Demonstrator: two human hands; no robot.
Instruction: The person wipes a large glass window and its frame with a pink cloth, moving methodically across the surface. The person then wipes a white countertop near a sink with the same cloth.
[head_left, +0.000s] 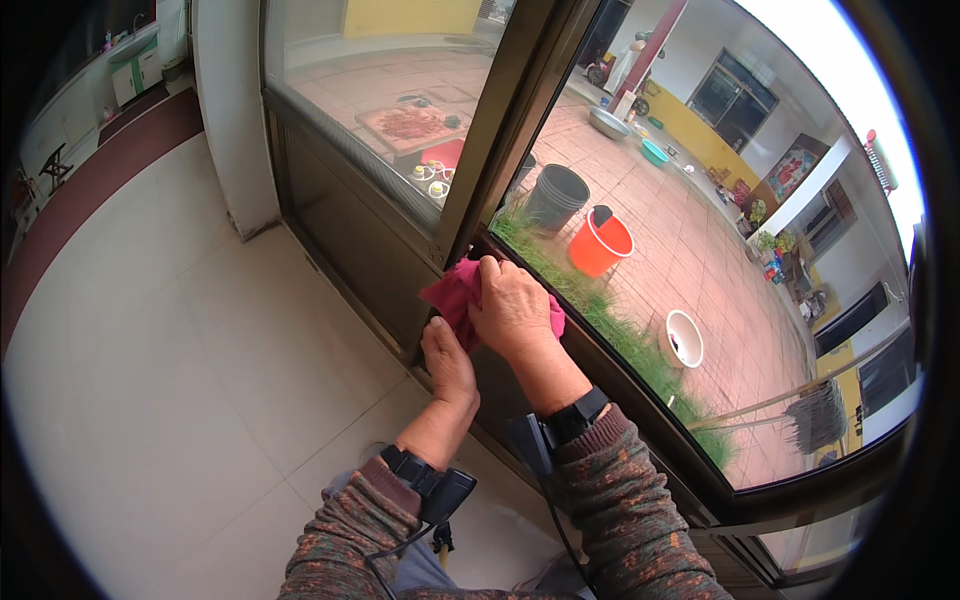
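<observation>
My right hand (514, 304) grips a crumpled dark pink cloth (454, 291) against the lower corner of the brown metal window frame (592, 352). Folds of the cloth stick out on both sides of its curled fingers. Just below and to the left is my left hand (450, 367), thumb pointing up beside the cloth's lower edge. Its other fingers are hidden, so whether they hold the cloth or the frame does not show. An upright brown post (499, 120) rises directly beyond both hands, between the window pane and a glazed door panel (352, 187).
Pale floor tiles (202, 360) lie to the left, with a white pillar (236, 120) by the door panel. Black straps with cabled devices sit on both wrists. Through the glass show grass (600, 304), a black bucket (556, 196), an orange bucket (600, 244) and a white basin (682, 339).
</observation>
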